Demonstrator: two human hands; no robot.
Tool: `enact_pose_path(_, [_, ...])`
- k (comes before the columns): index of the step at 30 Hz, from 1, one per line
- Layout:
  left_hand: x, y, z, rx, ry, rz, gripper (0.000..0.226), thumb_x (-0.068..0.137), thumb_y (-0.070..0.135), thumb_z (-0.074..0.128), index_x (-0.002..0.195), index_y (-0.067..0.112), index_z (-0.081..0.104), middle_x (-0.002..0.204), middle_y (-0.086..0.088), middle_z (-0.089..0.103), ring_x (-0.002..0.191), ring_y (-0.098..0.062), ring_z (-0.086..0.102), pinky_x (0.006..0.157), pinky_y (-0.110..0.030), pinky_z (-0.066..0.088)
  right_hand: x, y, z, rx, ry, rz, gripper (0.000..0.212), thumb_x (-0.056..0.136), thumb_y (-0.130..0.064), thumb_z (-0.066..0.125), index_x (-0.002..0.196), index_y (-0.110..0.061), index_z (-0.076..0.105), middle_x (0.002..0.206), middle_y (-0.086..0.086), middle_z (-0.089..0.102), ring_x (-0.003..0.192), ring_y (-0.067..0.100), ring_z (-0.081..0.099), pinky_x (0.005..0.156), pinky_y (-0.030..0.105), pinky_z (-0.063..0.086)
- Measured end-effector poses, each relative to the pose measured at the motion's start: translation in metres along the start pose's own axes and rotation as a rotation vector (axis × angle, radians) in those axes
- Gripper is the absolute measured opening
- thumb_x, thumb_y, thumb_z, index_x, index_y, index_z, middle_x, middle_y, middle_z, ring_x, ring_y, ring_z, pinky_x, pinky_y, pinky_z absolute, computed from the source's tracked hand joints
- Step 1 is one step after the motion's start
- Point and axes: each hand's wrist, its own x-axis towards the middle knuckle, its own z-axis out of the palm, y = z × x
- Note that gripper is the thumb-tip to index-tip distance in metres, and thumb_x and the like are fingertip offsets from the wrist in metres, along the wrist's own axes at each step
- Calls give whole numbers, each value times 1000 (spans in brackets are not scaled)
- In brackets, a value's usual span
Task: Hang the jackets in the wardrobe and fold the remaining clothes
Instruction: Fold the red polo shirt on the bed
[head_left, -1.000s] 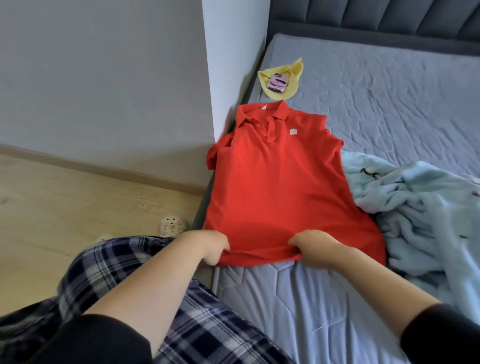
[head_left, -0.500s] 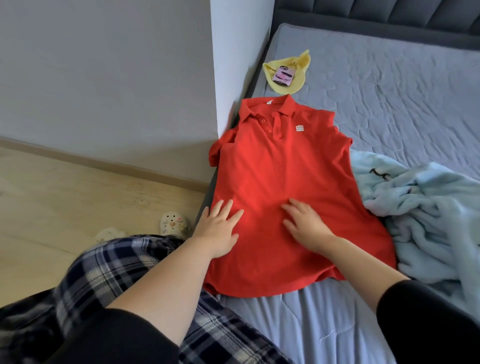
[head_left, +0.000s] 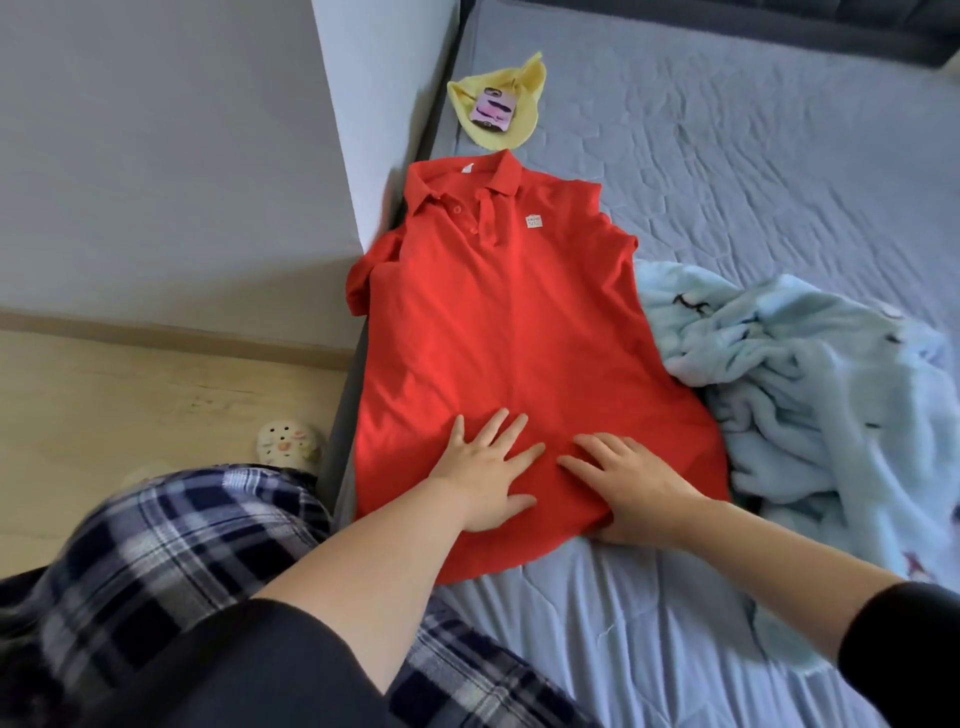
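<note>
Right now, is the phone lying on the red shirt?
No, the phone lies on the yellow cloth, beyond the collar of the red shirt.

Shirt (head_left: 509, 338) on bed (head_left: 753, 156) — blanket (head_left: 810, 384) right, phone (head_left: 492, 110) behind.

Black sleeves (head_left: 249, 665) cover the upper arms and leave both forearms bare; loose flannel trousers (head_left: 171, 540) carry a navy, grey and white plaid check.

plaid trouser leg (head_left: 171, 545) — blurred | pale blue blanket (head_left: 831, 405) — cut by right edge | chest label (head_left: 533, 222) on red polo (head_left: 493, 338) unreadable
</note>
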Motion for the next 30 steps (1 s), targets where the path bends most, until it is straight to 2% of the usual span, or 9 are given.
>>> enact_pose_path(2, [-2,-1,-2,-3,-29,2,70,93,62,31,151,38,-1,159,2,-15,145,-19,-20,112,-62,-2,-3,3,8,-127,259,-36,48,55,-26,79,99,-13,65,95,8,61,80,27,61,64,34,52])
enact_pose_path(4, [-5,-2,-3,-9,-51,-10,69,93,61,31,150,39,-1,159,4,-15,145,-18,-19,113,-61,-1,-8,11,2,-183,298,35,24,63,-7,71,84,-13,60,80,7,57,69,29,57,57,34,45])
enact_pose_path(8, [-12,-2,-6,-16,-91,-37,68,95,59,32,150,39,-3,159,6,-16,145,-17,-19,114,-61,0,-21,34,-6,-253,-234,306,28,92,-11,45,116,-19,58,121,1,58,113,24,55,88,35,43])
enact_pose_path(12, [-15,-2,-9,-19,-95,-31,66,95,57,31,150,40,-2,159,6,-17,145,-16,-20,114,-60,-1,-23,41,-19,-187,-624,403,39,88,-14,60,126,-16,55,132,1,54,120,23,55,89,35,47])
enact_pose_path(16, [-15,-4,-10,-27,-73,3,64,96,57,31,150,42,0,159,5,-16,145,-17,-20,115,-58,-2,1,33,-18,50,181,448,27,87,-15,46,109,-14,60,114,8,59,109,30,56,84,38,47])
enact_pose_path(20, [-16,-9,-3,-36,-30,-33,64,96,57,31,149,42,0,159,7,-17,144,-14,-20,116,-57,-4,17,20,8,85,-184,498,62,98,-38,28,152,-23,4,160,9,2,146,29,9,109,56,20])
enact_pose_path(22, [-13,-14,-1,-31,23,-106,62,97,56,29,150,41,0,159,6,-15,145,-15,-19,115,-56,-4,27,15,11,96,-150,572,60,93,-29,33,149,-14,18,155,16,21,139,32,26,105,52,28])
enact_pose_path(25, [-6,-24,-3,-82,111,-240,59,99,53,26,151,37,2,160,4,-13,146,-18,-16,114,-55,-1,55,5,-17,89,240,548,30,81,-15,43,107,-9,58,113,12,60,104,31,53,86,40,41])
enact_pose_path(30, [8,-50,-9,-230,188,-365,61,99,45,32,152,32,5,160,-1,-10,146,-19,-14,116,-49,3,119,-16,-48,298,346,472,50,87,-16,44,137,-10,41,151,14,28,137,30,27,111,43,23])
